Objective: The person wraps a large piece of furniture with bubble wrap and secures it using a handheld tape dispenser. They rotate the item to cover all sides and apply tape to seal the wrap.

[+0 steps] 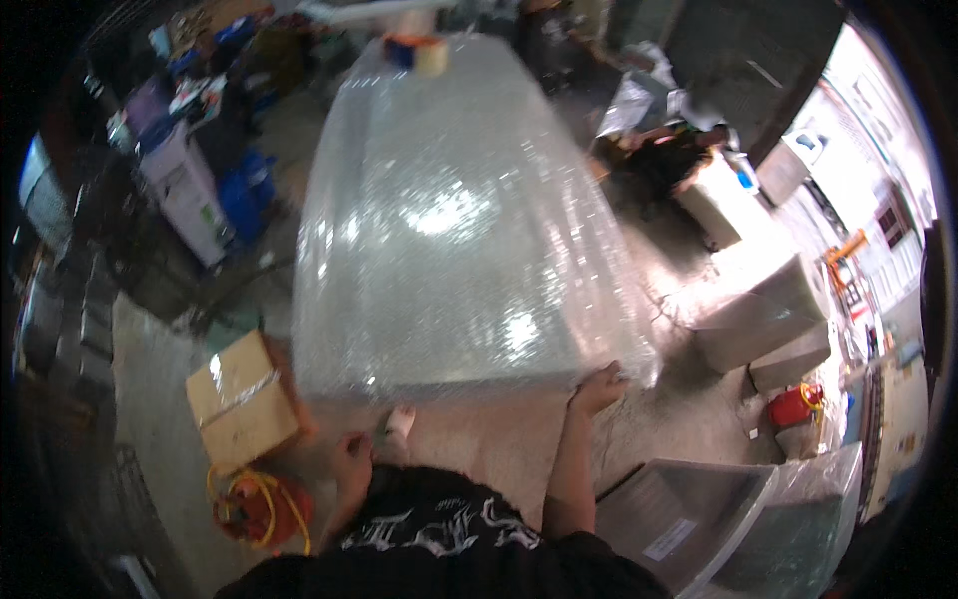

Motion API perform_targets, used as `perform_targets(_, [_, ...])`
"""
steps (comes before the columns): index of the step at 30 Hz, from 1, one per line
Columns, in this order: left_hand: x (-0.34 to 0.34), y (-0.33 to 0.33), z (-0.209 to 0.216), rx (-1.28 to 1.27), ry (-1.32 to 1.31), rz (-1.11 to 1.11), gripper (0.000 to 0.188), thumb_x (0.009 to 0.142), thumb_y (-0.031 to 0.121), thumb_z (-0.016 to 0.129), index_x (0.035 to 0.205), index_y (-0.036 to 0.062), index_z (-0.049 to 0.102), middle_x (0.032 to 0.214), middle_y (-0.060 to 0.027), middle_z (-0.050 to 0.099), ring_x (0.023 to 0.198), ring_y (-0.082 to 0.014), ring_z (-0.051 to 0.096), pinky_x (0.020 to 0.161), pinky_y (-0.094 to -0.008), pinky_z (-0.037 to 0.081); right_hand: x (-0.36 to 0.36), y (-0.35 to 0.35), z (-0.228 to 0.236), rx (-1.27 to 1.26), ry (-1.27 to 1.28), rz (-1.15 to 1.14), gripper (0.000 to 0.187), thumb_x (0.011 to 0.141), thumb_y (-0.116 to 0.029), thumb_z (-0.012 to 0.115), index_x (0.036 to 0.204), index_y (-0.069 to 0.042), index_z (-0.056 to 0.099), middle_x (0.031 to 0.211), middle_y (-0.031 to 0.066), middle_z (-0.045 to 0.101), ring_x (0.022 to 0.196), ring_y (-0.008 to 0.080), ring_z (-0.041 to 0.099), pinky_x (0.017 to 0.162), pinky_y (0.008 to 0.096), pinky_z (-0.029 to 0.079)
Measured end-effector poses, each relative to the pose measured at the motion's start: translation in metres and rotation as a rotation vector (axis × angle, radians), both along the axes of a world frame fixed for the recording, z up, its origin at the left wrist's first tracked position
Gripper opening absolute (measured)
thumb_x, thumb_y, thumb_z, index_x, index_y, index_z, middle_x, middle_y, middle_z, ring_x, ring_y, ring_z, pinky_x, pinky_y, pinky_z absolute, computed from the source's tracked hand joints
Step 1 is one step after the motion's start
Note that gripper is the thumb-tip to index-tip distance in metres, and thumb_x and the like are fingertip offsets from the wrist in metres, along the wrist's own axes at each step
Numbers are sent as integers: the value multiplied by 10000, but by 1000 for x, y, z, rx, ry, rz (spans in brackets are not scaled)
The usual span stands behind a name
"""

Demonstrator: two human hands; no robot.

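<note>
A long, light-coloured panel or tabletop covered in clear bubble wrap (449, 270) stretches away in front of me. At its near right corner my right hand (597, 389) is closed on the wrap's edge. My left hand (353, 454) is held low by my body, apart from the wrap, with its fingers curled in; whatever it may hold is hidden. At the wrap's far end sit rolls of tape (414, 54), one dark and one pale, slightly blurred. Below the near edge, one of my bare feet (399, 424) shows on the floor.
Left of me lie a taped cardboard box (239, 394) and a red canister with a yellow hose (261, 507). Wrapped pieces (689, 519) stand close on my right, with pale blocks (768, 314) beyond. Another person (674, 160) crouches at the far right. Clutter (185, 180) fills the far left.
</note>
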State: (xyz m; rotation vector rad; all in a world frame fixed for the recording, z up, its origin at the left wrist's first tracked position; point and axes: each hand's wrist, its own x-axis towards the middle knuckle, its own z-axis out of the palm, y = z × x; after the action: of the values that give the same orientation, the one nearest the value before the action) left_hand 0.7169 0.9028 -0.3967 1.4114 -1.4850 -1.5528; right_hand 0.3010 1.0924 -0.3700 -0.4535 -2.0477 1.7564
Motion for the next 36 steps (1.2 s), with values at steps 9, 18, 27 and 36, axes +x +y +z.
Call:
perform_targets(9, [-5, -39, 160, -581, -315, -446, 292, 875, 257, 766, 1065, 39, 721, 898, -124, 714, 844, -268, 697, 782, -384, 564, 15, 109, 40, 161, -655, 530, 318, 972, -335, 685, 1017, -21, 670, 732, 59, 616, 464, 144, 479, 439, 331, 414])
perform_targets(18, [-115, -146, 172, -1278, -267, -1046, 758, 981, 483, 570, 1563, 69, 315, 1633, -233, 218, 1517, -388, 204, 1220, -529, 212, -87, -234, 304, 613, 628, 996, 321, 1004, -239, 615, 1136, 52, 638, 957, 151, 703, 825, 160, 625, 791, 334, 506])
perform_targets(27, [-124, -154, 130, -1102, -124, -1177, 750, 999, 511, 475, 1566, 47, 315, 1638, -235, 238, 1529, -388, 210, 1244, -512, 132, -159, -593, 350, 1101, 836, 775, 737, 944, -604, 571, 1350, 11, 553, 1355, 234, 583, 1232, 364, 584, 1034, 572, 425])
perform_targets(36, [-115, -159, 132, -1241, -118, -1218, 574, 1008, 373, 501, 1478, 46, 462, 1592, -232, 330, 1496, -395, 285, 1216, -554, 204, -179, -622, 344, 1413, 550, 809, 454, 836, -448, 667, 1070, -64, 735, 1006, 182, 747, 924, 352, 723, 803, 482, 538])
